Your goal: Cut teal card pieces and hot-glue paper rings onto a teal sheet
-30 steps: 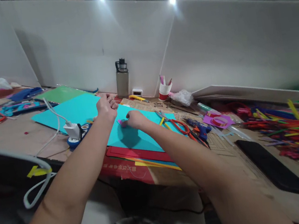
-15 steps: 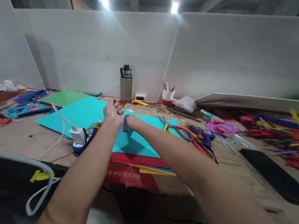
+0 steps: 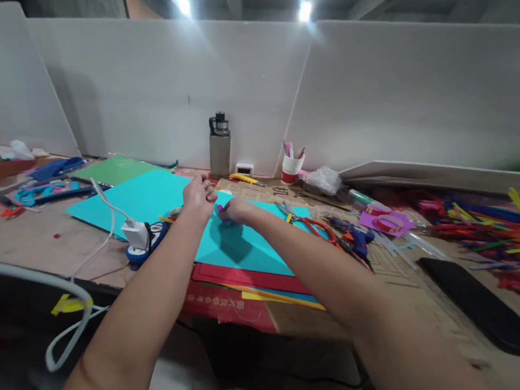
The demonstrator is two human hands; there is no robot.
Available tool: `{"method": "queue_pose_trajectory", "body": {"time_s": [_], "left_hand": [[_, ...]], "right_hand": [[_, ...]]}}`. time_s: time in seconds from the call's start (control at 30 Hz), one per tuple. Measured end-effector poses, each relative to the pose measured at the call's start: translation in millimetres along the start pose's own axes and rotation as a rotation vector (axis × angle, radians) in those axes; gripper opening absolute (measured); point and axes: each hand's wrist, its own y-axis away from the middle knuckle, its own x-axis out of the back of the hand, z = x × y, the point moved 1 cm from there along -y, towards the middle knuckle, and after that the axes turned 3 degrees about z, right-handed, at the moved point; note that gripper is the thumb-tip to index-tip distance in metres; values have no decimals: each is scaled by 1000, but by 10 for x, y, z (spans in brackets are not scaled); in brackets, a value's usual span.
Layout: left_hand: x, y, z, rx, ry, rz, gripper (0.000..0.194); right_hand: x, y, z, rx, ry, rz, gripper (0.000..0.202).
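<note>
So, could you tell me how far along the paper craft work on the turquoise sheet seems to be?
Done: a pile of cut coloured strips lies at the right, and purple cut-outs sit near the scissors. In hand: the left hand and right hand meet over the turquoise sheet, pinching a small purple piece too small to make out. Left: the sheet looks uncut, and no finished item shows.

Right hand [image 3: 237, 210] drawn back beside left hand [image 3: 199, 195], small purple piece [image 3: 219, 208] showing between them
</note>
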Motion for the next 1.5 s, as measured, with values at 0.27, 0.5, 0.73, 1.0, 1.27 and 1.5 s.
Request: {"method": "queue_pose_trajectory", "body": {"time_s": [0.27,0.5,0.73,1.0,1.27,1.5], "left_hand": [[-27,15,-98,-8,-174,-37,26],[-1,3,-98,11,-226,-97,26],[4,0,-100,35,-213,-104,26],[38,-46,-118,121,-149,-100,28],[60,-50,-111,127,-131,-93,27],[42,-32,-132,49,-220,-31,22]], "right_hand": [[271,221,400,-11,-185,-234,21],[186,263,377,73,-136,-331,14],[126,334,239,131,107,-319,13],[108,426,146,179,289,-294,23],[100,482,116,240,301,-191,17],[187,355,345,169,19,11,13]]}}
